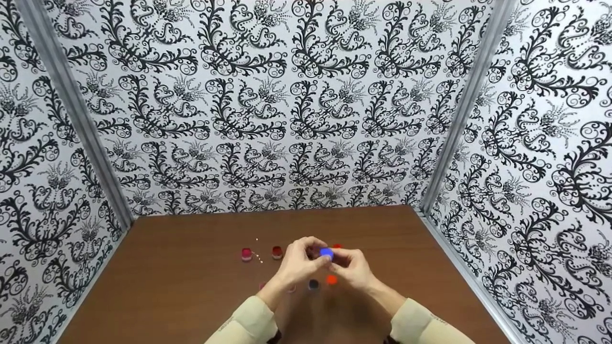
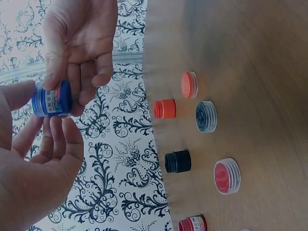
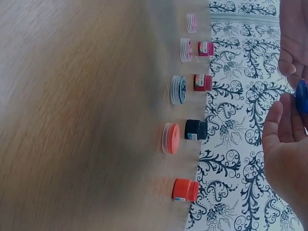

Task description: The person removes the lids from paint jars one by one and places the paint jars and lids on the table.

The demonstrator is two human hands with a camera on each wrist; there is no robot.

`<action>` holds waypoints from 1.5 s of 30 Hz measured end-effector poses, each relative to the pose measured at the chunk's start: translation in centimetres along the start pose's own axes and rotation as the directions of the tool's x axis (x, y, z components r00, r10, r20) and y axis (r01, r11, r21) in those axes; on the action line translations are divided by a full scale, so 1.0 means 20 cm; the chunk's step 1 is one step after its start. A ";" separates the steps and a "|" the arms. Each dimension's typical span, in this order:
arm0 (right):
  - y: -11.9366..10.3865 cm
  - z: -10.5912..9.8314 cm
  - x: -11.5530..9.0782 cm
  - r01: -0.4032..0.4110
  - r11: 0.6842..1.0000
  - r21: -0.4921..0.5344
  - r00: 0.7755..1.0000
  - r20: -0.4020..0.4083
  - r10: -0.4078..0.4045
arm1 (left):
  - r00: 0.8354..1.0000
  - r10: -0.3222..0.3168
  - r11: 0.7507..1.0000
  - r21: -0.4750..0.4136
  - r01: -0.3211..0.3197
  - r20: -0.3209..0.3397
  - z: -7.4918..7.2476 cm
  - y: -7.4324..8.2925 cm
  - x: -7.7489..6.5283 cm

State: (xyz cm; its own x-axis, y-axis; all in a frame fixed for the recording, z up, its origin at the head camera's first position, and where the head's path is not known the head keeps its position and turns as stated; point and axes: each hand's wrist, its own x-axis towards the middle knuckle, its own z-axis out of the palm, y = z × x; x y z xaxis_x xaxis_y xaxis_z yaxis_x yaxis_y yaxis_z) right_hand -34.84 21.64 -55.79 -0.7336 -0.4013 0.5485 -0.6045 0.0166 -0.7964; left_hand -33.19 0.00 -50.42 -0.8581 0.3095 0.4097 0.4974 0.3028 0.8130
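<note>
A small blue paint jar (image 2: 53,98) with a printed label is held up above the table between both hands. My left hand (image 1: 296,260) pinches its ribbed end between thumb and fingers. On the other side, my right hand (image 1: 354,267) grips the jar, its thumb lying along the label in the left wrist view. Only a blue edge of the jar shows at the border of the right wrist view. Below the hands are an orange jar (image 3: 185,189), a black jar (image 3: 196,130) and a red jar (image 3: 202,82), all without lids.
An orange lid (image 2: 189,84), a dark lid (image 2: 206,116) and a red lid (image 2: 227,176) lie in front of the jars. Farther left stands a magenta jar (image 1: 246,254), with small white specks beside it. Patterned walls (image 1: 253,105) enclose the brown table (image 1: 181,286).
</note>
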 end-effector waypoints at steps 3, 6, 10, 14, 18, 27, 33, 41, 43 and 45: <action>-0.01 0.00 0.00 -0.006 1.000 0.013 1.000 0.012 0.006 | 0.998 -0.044 0.999 -0.011 0.044 -0.033 0.02 0.01 0.00; -0.01 0.01 -0.01 -0.013 1.000 0.019 1.000 0.021 0.012 | 0.994 -0.085 0.996 -0.007 0.084 -0.066 0.03 0.01 -0.01; -0.02 0.01 -0.01 -0.021 1.000 -0.001 1.000 0.007 0.021 | 0.987 -0.124 0.992 -0.016 0.123 -0.098 0.05 0.02 -0.01; -0.01 0.01 -0.01 -0.025 1.000 -0.011 1.000 -0.011 0.025 | 0.982 -0.147 0.989 -0.027 0.145 -0.117 0.07 0.02 -0.02; 0.00 0.00 -0.02 -0.023 1.000 -0.008 1.000 -0.016 0.023 | 0.982 -0.143 0.990 -0.027 0.140 -0.124 0.08 0.01 -0.02; -0.01 -0.03 -0.02 -0.044 0.999 -0.018 0.998 -0.034 0.043 | 1.000 -0.014 1.000 -0.007 0.014 -0.014 0.07 -0.02 -0.01; -0.02 -0.04 -0.02 -0.003 1.000 0.001 1.000 -0.004 0.003 | 0.998 0.027 0.999 0.018 -0.028 0.060 0.05 -0.02 0.00; -0.02 -0.05 -0.01 0.035 0.999 0.007 0.999 0.008 -0.035 | 0.998 0.044 0.999 0.010 -0.044 0.050 0.05 -0.02 0.00; -0.02 -0.04 -0.01 0.028 1.000 0.002 1.000 0.007 -0.028 | 0.998 0.049 0.999 0.018 -0.049 0.035 0.05 -0.02 0.00; -0.02 -0.04 -0.01 0.023 1.000 -0.002 1.000 0.006 -0.023 | 0.999 0.051 0.999 0.016 -0.051 0.013 0.06 -0.01 0.00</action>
State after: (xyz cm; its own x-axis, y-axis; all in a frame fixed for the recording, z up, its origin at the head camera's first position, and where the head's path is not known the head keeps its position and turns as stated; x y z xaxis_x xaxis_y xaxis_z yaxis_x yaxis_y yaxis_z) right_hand -34.62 22.50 -55.33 -0.7175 -0.4070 0.5652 -0.6219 0.0090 -0.7830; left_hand -33.16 0.96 -51.16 -0.8301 0.3358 0.4451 0.5423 0.3008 0.7845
